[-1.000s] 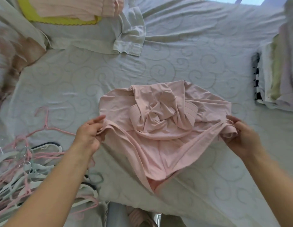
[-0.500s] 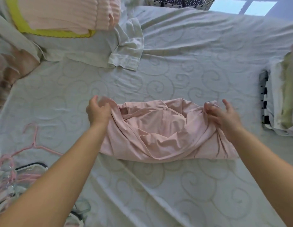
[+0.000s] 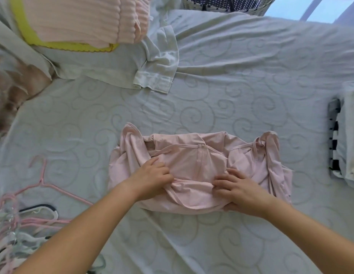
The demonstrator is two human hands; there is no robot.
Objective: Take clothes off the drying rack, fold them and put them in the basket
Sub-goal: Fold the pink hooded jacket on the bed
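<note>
Pink garment (image 3: 199, 165) lies bunched at the middle of the bed (image 3: 251, 76). Left hand (image 3: 152, 178): fingers curled, pinching a fold near its front edge. Right hand (image 3: 241, 188): fingers slightly spread on top, thumb tucked under that edge. Basket (image 3: 227, 4) stands beyond the bed's far side, well apart.

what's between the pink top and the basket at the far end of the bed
Only bare, wrinkled bedsheet separates the pink top from the basket, seen in the head view; a white sleeve lies off to the left.
</note>
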